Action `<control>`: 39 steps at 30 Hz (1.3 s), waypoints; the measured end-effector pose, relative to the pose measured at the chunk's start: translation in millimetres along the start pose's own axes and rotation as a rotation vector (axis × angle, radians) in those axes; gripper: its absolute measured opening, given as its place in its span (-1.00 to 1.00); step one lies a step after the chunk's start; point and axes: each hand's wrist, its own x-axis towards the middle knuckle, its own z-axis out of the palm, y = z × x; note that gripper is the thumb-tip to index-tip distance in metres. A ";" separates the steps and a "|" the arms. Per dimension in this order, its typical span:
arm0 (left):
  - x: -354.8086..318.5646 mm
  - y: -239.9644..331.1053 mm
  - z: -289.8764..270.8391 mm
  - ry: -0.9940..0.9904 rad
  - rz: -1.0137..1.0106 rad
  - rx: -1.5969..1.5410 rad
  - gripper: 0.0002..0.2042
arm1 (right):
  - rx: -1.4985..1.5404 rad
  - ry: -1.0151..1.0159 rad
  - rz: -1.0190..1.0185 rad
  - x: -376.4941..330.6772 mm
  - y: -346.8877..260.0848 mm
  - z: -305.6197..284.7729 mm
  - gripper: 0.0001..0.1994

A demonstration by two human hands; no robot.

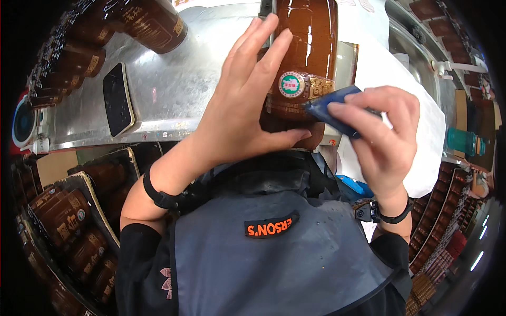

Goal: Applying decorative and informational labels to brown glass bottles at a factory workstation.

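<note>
A brown glossy bottle (305,42) lies at the top centre with its end toward me, bearing a round white-and-green sticker (291,84) and a raised gold emblem (320,88). My left hand (232,105) is along its left side, fingers stretched and spread, thumb across below the bottle's near end. Whether the fingertips touch the glass I cannot tell. My right hand (387,124) pinches a flat dark blue piece (333,109) between thumb and fingers. The tip of that piece is against the bottle beside the gold emblem.
On the metal table (174,87) lies a dark-screened phone (118,100). Several brown bottles (150,26) stand at the far left, and more lie in trays (63,210) below the table's edge. A white sheet (392,68) covers the right side, near a sink (421,50).
</note>
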 end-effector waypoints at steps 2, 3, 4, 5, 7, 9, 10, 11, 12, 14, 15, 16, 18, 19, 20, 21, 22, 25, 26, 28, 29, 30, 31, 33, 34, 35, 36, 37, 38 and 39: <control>0.2 -6.2 0.8 -0.075 -0.042 0.047 0.11 | -0.071 -0.029 -0.038 -3.3 -12.7 -1.0 -0.66; 2.4 -8.4 3.2 -0.057 -0.025 -0.001 0.04 | -0.060 -0.038 -0.055 -8.9 -16.7 -0.9 -0.66; 3.8 -8.9 4.8 -0.040 -0.007 -0.049 -0.02 | 0.012 -0.121 -0.004 -14.9 -19.7 -7.2 -0.64; 5.4 -5.3 2.9 0.001 0.013 -0.025 -0.05 | 0.049 -0.178 0.004 -14.8 -17.3 -9.6 -0.64; 5.8 -2.6 1.4 0.002 0.001 -0.005 -0.06 | 0.060 -0.216 0.037 -4.1 -17.7 -18.2 -0.63; 7.1 0.5 1.9 0.005 -0.006 0.013 -0.07 | -0.101 -0.088 0.048 3.5 -13.8 -17.6 -0.59; 8.4 2.4 2.7 0.013 -0.010 0.025 -0.07 | -0.107 -0.092 0.050 -1.2 -14.4 -13.2 -0.59; 9.6 3.7 3.2 0.020 -0.014 0.036 -0.07 | -0.099 -0.104 0.002 -6.5 -15.2 -7.7 -0.58; 10.5 4.1 3.0 0.026 -0.019 0.036 -0.07 | -0.084 -0.119 -0.052 -7.7 -14.8 -4.3 -0.57; 11.6 4.4 2.6 -0.001 -0.001 0.050 -0.06 | -0.011 -0.155 0.005 -8.4 -19.4 -9.8 -0.56; 12.4 -10.3 8.6 0.003 -0.007 0.052 -0.06 | 0.031 -0.184 0.013 -8.5 -19.3 -10.7 -0.56; 16.0 -37.8 18.7 0.144 0.268 0.205 -0.14 | 0.073 -0.210 0.018 -6.9 -20.4 -11.5 -0.55; 17.8 -39.2 18.6 0.283 0.540 0.347 -0.20 | -0.062 -0.139 0.062 -0.9 -19.3 -14.9 -0.53; 20.0 -9.9 4.9 0.123 0.294 0.191 -0.19 | -0.069 -0.124 0.053 -4.9 -15.8 -10.7 -0.53; 21.4 7.3 -4.7 -0.037 0.048 0.045 -0.19 | -0.071 -0.105 0.035 -8.4 -14.1 -5.3 -0.54; 19.9 6.0 -5.4 -0.032 0.043 0.049 -0.19 | -0.023 -0.106 0.032 -12.2 -17.6 -3.0 -0.54; 18.5 3.7 -6.0 -0.051 0.039 0.061 -0.19 | 0.024 -0.107 0.030 -14.9 -20.9 -2.7 -0.55; 16.7 2.0 -8.6 -0.050 0.043 0.054 -0.19 | 0.004 -0.146 0.044 -3.0 -19.9 -13.8 -0.55; 16.6 1.9 -9.0 -0.032 0.051 0.037 -0.18 | -0.005 -0.159 0.058 -1.5 -17.8 -16.2 -0.55; 16.3 1.4 -6.9 -0.011 0.056 0.033 -0.18 | -0.064 -0.064 0.060 -11.9 -9.8 -6.3 -0.56; 16.5 1.2 -6.0 0.009 0.058 0.033 -0.17 | -0.036 -0.083 0.050 -18.1 -10.1 -3.3 -0.56; 16.9 0.9 -6.1 0.010 0.058 0.033 -0.17 | -0.005 -0.101 0.038 -21.1 -10.0 -2.4 -0.57; 17.3 0.5 -6.5 0.007 0.059 0.013 -0.17 | 0.059 -0.167 0.065 -20.2 -15.2 -7.1 -0.58; 16.9 -1.0 -6.9 0.002 0.059 -0.007 -0.16 | 0.162 -0.204 0.069 -22.1 -12.3 -3.3 -0.58; 16.0 -2.5 -6.7 -0.007 0.047 -0.003 -0.15 | 0.172 -0.183 0.103 -21.6 -12.3 -3.6 -0.59; 15.0 -4.0 -6.0 -0.017 0.035 0.001 -0.14 | 0.091 -0.099 0.113 -18.1 -7.5 -5.0 -0.60; 12.9 -6.0 -3.3 -0.017 0.039 -0.001 -0.14 | 0.006 -0.013 0.123 -13.5 -1.6 -6.1 -0.61; 8.5 -8.9 1.5 0.016 0.038 -0.024 -0.08 | 0.077 0.036 0.241 -15.1 0.7 1.4 -0.64; 4.2 -11.1 5.6 0.049 0.038 -0.047 0.00 | 0.074 0.039 0.242 -21.8 -0.6 4.6 -0.64; 1.6 -13.1 8.1 0.054 0.038 -0.040 0.00 | 0.080 0.018 0.198 -28.1 -0.7 7.7 -0.64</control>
